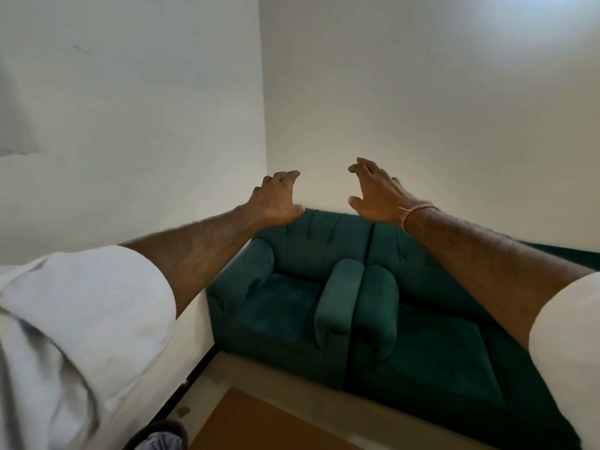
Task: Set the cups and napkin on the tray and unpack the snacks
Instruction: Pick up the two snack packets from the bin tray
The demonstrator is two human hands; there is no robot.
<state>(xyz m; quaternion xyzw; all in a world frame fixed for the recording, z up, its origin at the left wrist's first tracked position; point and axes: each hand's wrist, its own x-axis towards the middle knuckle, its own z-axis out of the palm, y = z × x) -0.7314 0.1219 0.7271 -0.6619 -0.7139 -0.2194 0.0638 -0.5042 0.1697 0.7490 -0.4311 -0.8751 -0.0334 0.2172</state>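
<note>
Gaping, both hands' (276, 199) (378, 193) grip empty

Two plain white walls (422, 108) meet in a far corner just left of centre, the left one faintly scuffed and the upper right washed by a soft patch of light (532, 30). Below the corner, two dark green tufted armchairs (341, 297) stand side by side, padded armrests touching. Nearer, a pale floor (259, 375) with a black skirting strip along the left wall borders a brown surface (259, 423).
</note>
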